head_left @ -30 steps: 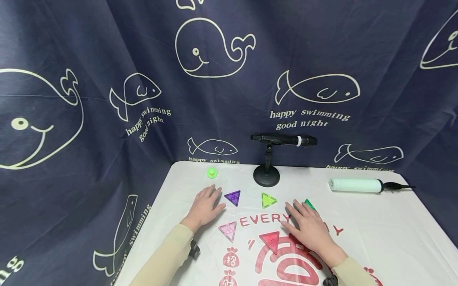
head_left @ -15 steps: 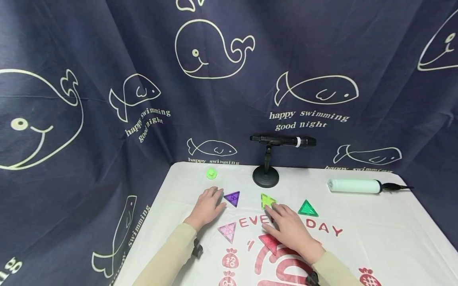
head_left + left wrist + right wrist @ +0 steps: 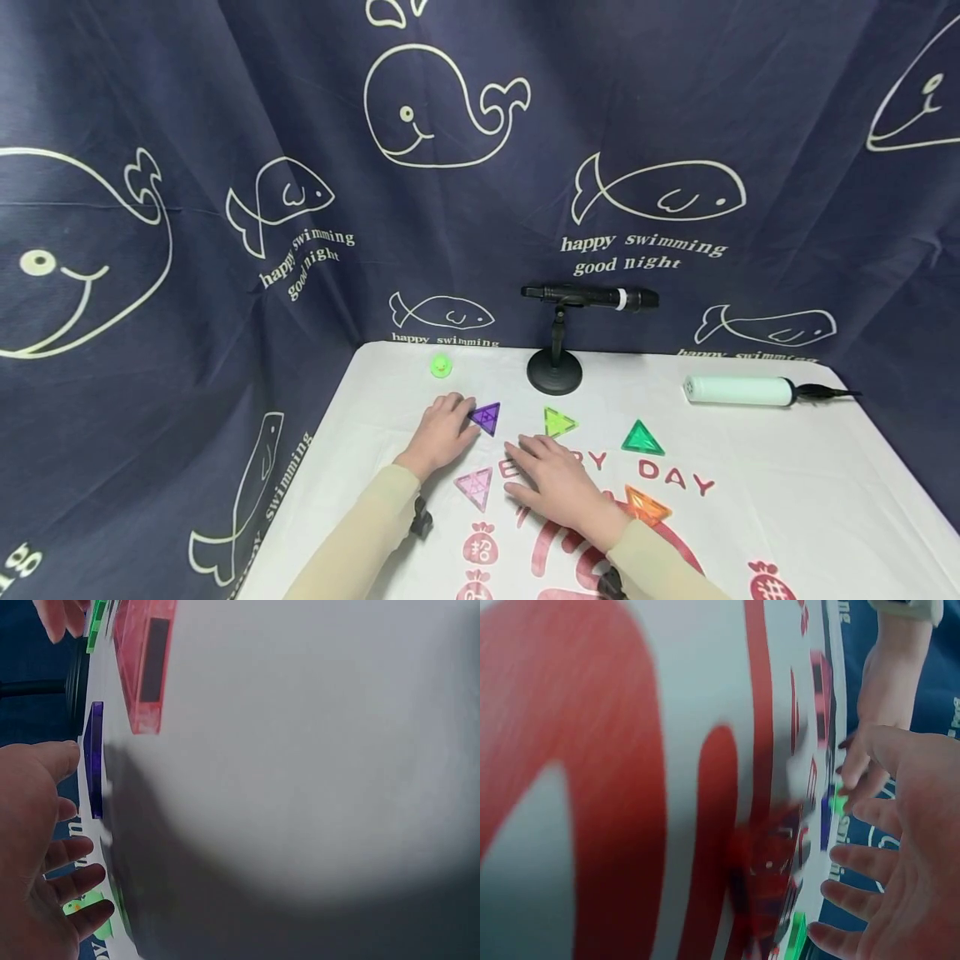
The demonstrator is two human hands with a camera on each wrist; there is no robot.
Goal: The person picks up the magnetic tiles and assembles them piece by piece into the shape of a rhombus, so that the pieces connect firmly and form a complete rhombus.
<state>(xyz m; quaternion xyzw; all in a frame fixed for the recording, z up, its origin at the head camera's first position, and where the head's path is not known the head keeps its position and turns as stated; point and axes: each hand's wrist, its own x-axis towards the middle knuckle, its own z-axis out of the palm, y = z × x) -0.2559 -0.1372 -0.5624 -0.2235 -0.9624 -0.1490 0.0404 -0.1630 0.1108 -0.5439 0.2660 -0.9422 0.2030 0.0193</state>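
Note:
In the head view my left hand [image 3: 442, 435] lies beside a purple triangular magnetic tile [image 3: 487, 418]. Its fingertips reach the tile's left edge; whether they touch it I cannot tell. A pale pink triangular tile [image 3: 476, 487] lies nearer to me. My right hand [image 3: 561, 485] hovers with spread, relaxed fingers over the printed cloth, gripping nothing. Below it, in the right wrist view, is a blurred red triangular tile [image 3: 771, 874], hidden by the hand in the head view. Yellow-green [image 3: 558, 422], green [image 3: 642, 438] and orange [image 3: 647, 505] triangular tiles lie flat farther right.
At the back stand a small green duck [image 3: 441, 365] and a black microphone [image 3: 592, 297] on a round-based stand [image 3: 555, 372]. A mint-green hand pump [image 3: 738, 390] lies at the back right. A navy curtain [image 3: 465, 225] hangs behind the white-covered table [image 3: 787, 467].
My right hand has swept left, from beside the green tile past the yellow-green one, uncovering the green and orange tiles. My left hand has edged slightly right, closer to the purple tile.

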